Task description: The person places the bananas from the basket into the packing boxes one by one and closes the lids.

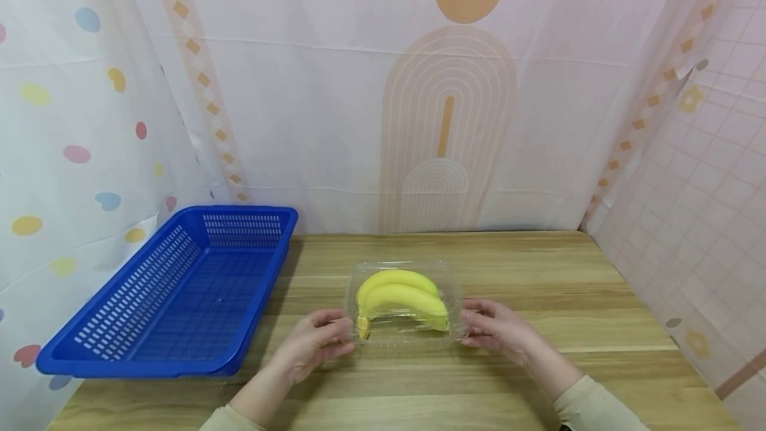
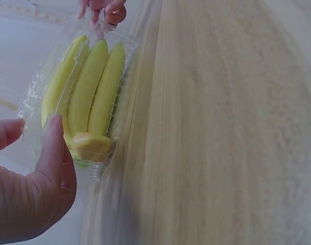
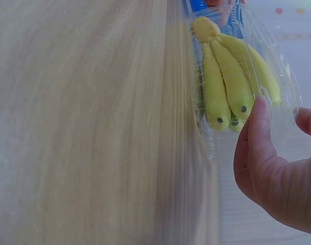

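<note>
A clear plastic box [image 1: 453,288] stands at the middle of the table, with a bunch of yellow bananas [image 1: 402,296] inside it. My left hand [image 1: 312,344] grips the box's left end, thumb and fingers bent at its edge. At the opposite end, my right hand [image 1: 501,330] holds the box in the same way. The left wrist view shows the stem end of the bananas [image 2: 84,94] near the left hand [image 2: 35,189]. Dark banana tips face the right hand [image 3: 283,168] in the right wrist view. Whether the box's base touches the table cannot be told.
A blue plastic basket [image 1: 239,344] with slotted sides stands on the left of the wooden table [image 1: 538,265], with nothing seen in it. Patterned curtains [image 1: 323,118] hang behind the table and along both sides.
</note>
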Demonstrator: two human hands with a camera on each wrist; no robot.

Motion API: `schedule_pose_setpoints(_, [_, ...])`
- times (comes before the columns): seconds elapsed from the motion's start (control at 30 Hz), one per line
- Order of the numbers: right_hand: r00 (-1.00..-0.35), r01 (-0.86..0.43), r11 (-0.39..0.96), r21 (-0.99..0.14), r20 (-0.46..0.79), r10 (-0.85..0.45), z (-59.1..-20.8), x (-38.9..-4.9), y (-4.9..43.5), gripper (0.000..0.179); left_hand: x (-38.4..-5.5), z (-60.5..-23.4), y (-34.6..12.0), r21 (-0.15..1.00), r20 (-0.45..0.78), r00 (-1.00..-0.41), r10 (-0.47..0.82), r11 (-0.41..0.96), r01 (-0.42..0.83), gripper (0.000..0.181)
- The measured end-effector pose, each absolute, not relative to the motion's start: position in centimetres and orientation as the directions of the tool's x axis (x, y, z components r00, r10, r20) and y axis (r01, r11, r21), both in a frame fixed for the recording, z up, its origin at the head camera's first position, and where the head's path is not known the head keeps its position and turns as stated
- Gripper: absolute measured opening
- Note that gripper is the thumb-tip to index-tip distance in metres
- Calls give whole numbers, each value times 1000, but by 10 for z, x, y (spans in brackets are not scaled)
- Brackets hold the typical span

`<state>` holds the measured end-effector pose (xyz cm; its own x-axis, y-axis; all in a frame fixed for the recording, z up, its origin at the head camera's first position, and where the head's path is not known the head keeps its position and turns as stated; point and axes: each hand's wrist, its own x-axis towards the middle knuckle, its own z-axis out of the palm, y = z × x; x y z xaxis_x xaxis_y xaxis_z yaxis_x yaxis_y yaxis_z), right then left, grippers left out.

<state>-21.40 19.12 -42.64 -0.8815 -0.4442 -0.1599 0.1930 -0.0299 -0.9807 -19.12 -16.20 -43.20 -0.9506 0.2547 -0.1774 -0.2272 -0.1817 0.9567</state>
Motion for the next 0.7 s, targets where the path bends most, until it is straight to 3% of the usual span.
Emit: schedule_pose_setpoints(0.7, [-877, 224, -40, -974, -184, -444, -429, -212, 187, 64, -190, -436, -158, 959, -167, -965, 204, -196, -207, 53])
